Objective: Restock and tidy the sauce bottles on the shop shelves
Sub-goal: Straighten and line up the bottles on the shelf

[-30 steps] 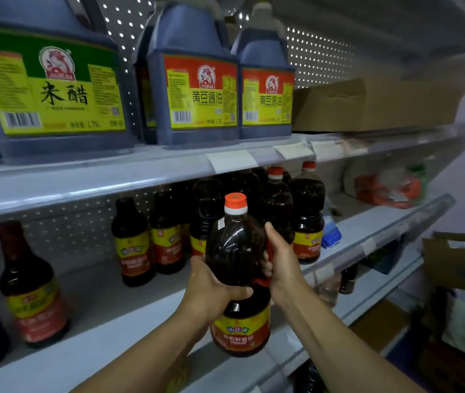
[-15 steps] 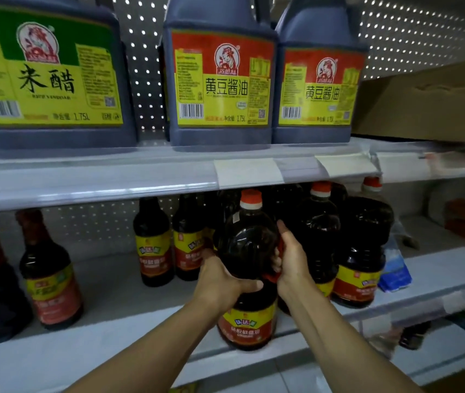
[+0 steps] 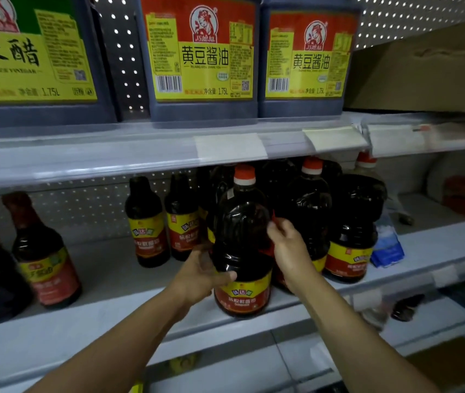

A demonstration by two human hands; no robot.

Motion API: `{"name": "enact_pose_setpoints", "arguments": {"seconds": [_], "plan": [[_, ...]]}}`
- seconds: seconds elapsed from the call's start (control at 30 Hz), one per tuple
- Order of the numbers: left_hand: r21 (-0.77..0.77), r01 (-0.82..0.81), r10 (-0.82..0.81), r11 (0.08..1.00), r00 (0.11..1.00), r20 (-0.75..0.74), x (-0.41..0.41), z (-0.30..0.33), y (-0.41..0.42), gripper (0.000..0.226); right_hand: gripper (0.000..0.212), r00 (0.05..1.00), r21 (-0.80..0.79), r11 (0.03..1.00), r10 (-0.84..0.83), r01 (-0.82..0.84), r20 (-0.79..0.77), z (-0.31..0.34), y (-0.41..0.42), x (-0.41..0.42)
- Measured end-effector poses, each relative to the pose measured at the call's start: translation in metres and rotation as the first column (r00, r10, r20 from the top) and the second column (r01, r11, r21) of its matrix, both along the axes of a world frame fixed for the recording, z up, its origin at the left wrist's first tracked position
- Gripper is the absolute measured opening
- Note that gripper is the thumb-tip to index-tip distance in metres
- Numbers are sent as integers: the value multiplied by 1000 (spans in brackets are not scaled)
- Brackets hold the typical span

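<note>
Grey metal shelving [image 3: 84, 160] ran across the frame in tiers. White perforated back panel [image 3: 120, 52] stood at upper centre and upper right. Blank paper price tags [image 3: 230, 146] sat on the upper shelf's edge. Cardboard box [image 3: 429, 72] occupied upper right. Lighting was dim.

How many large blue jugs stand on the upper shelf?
3: a green-labelled blue plastic jug at left, a red-labelled one in the middle, another red-labelled one right beside it. More may hide behind.
</note>
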State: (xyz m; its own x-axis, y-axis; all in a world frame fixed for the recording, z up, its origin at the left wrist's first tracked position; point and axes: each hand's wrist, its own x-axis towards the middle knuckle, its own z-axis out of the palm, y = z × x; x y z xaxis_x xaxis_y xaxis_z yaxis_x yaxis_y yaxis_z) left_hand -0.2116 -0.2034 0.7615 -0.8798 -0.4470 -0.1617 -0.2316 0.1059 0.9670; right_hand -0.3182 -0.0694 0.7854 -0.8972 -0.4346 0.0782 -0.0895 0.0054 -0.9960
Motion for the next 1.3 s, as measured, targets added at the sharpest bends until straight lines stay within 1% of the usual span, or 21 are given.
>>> {"name": "enact_pose_setpoints", "arguments": {"seconds": [0.07, 0.13, 0.17, 0.23, 0.27, 0.33, 0.43, 0.53, 0.6, 0.7, 0.77, 0.83, 0.9, 0.97, 1.07, 1.17, 1.3], "plan": [[29, 34, -35, 999, 998, 51, 5, -7, 0, 74, 38, 997, 164, 986, -10, 22, -75, -12, 14, 11], [53, 40, -43, 998, 998, 53, 7, -13, 1, 69, 54, 998, 281, 960, 10, 9, -66, -29, 27, 26], [62, 38, -41, 997, 998, 46, 7, -16, 2, 64, 61, 998, 323, 945, 56, -44, -30, -37, 31, 35], [80, 14, -16, 997, 999, 29, 7, -20, 5, 61, 76, 987, 366, 917, 160, -161, 34, -52, 32, 50], [88, 3, -5, 996, 1000, 15, 7, -22, 6, 60, 84, 983, 368, 912, 179, -180, 39, -59, 30, 54], [93, -16, 17, 996, 1000, -8, 6, -24, 8, 59, 92, 987, 350, 924, 156, -158, 33, -69, 24, 54], [79, -31, 32, 996, 999, -14, 0, -27, 14, 59, 91, 991, 310, 942, 121, -130, 48, -70, 24, 46], [42, -85, 86, 995, 996, -23, -7, -31, 21, 59, 86, 992, 301, 945, 117, -127, 52, -66, 30, 38], [29, -112, 112, 993, 993, -25, -11, -34, 24, 59, 76, 991, 296, 947, 109, -126, 72, -64, 32, 33], [34, -141, 142, 989, 989, -25, -17, -34, 27, 53, 52, 989, 285, 950, 100, -127, 107, -63, 33, 29], [54, -157, 158, 986, 987, -24, -18, -33, 28, 47, 46, 987, 288, 946, 125, -150, 104, -64, 35, 27], [68, -158, 159, 985, 987, -20, -17, -31, 28, 48, 44, 983, 264, 949, 147, -171, 110, -63, 38, 25], [67, -152, 153, 986, 988, -11, -16, -29, 27, 54, 44, 979, 232, 955, 159, -185, 128, -60, 43, 23], [63, -143, 144, 988, 990, -2, -14, -27, 28, 58, 48, 973, 201, 956, 185, -211, 140, -60, 48, 23], [58, -144, 144, 988, 990, 8, -13, -26, 29, 58, 66, 954, 218, 932, 261, -288, 144, -65, 52, 30], [44, -157, 157, 987, 988, 13, -13, -27, 30, 56, 80, 948, 244, 919, 279, -309, 151, -73, 51, 34], [41, -172, 172, 984, 985, 21, -15, -28, 31, 57, 81, 949, 248, 918, 278, -308, 150, -72, 51, 30]]}}
